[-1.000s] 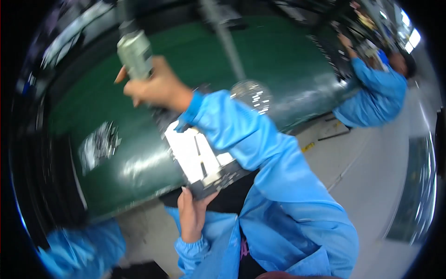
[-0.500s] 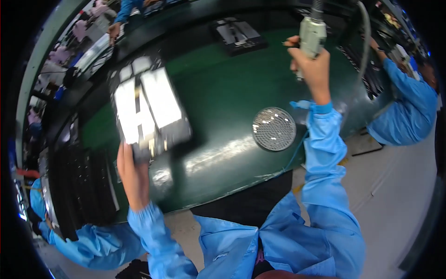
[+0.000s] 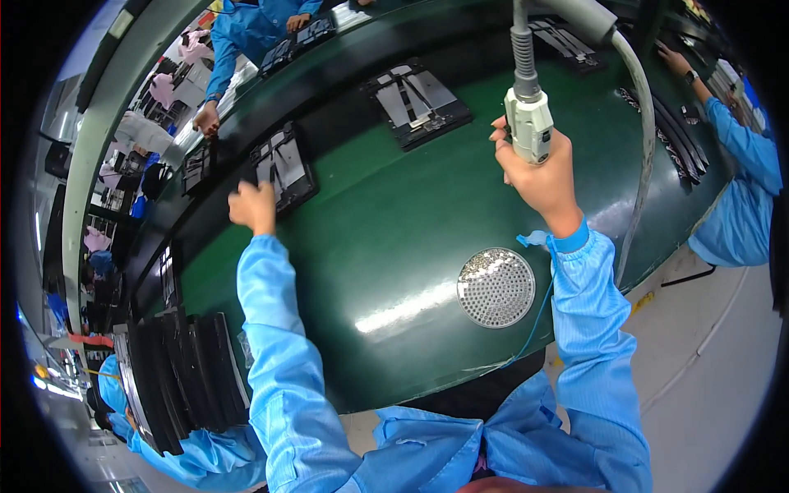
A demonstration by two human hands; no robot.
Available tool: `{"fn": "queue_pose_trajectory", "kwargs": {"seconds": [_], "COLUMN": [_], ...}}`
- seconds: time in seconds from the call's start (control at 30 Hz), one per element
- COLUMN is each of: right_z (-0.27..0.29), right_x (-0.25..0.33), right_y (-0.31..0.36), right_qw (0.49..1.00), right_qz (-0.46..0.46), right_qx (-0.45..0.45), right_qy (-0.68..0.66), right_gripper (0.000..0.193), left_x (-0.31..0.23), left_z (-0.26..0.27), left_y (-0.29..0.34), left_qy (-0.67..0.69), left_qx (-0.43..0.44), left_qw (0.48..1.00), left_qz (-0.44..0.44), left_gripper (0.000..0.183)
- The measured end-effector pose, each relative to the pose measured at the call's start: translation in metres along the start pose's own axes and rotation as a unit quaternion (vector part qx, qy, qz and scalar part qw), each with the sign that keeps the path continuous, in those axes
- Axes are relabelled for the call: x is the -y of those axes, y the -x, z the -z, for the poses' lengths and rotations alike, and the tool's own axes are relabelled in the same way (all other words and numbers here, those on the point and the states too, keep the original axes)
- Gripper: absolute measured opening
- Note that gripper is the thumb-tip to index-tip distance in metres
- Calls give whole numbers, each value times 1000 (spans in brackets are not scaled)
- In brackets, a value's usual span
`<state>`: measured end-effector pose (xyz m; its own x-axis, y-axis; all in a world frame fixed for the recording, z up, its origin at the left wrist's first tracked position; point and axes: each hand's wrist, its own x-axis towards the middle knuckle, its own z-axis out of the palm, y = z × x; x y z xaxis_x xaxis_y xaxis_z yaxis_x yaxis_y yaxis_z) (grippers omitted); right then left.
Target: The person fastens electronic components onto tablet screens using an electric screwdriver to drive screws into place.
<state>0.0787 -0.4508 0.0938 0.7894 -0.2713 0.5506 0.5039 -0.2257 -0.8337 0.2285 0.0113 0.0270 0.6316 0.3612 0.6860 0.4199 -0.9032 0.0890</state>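
Currently right hand [image 3: 536, 168] clamped on tool [image 3: 526, 119]; left hand [image 3: 252, 206] by black unit [image 3: 284, 164], grip unclear; perforated dish [image 3: 496, 287], cable [image 3: 648, 144] nearby.

No lettering, number or sign can be read here; a darker patch [image 3: 542, 146] on the pale handheld tool [image 3: 523, 115] might be a label, but is too small to tell.
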Motion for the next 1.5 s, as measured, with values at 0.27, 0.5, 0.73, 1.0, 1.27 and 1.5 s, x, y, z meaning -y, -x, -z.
{"fn": "queue_pose_trajectory", "kwargs": {"seconds": [0.27, 0.5, 0.73, 1.0, 1.27, 1.5], "right_z": [-14, -6, -23, -13, -14, -24], "right_x": [1, 13, 21, -10, 10, 12], "right_y": [4, 9, 9, 15, 19, 28], "right_qw": [999, 1000, 994, 999, 997, 996], "right_qz": [52, 23, 112, 2, -19, -4], "right_qx": [-1, -1, 18, 9, 47, 68], "right_qy": [5, -8, -1, -42, -53, -56], "right_gripper": [19, 17, 16, 19, 21, 23], "left_x": [-230, -279, -284, -139, 19, 44], "left_z": [-12, -8, -25, 163, 284, 305], "left_y": [22, 38, -2, 79, 238, 287], "left_qy": [334, 512, 642, 721, 626, 205], "left_qx": [404, 459, 311, 279, 388, 223], "left_qw": [846, 712, 663, 623, 632, 949], "left_qz": [96, 142, 229, 119, 241, -85], "left_gripper": [127, 49, 70, 71, 69, 49]}}
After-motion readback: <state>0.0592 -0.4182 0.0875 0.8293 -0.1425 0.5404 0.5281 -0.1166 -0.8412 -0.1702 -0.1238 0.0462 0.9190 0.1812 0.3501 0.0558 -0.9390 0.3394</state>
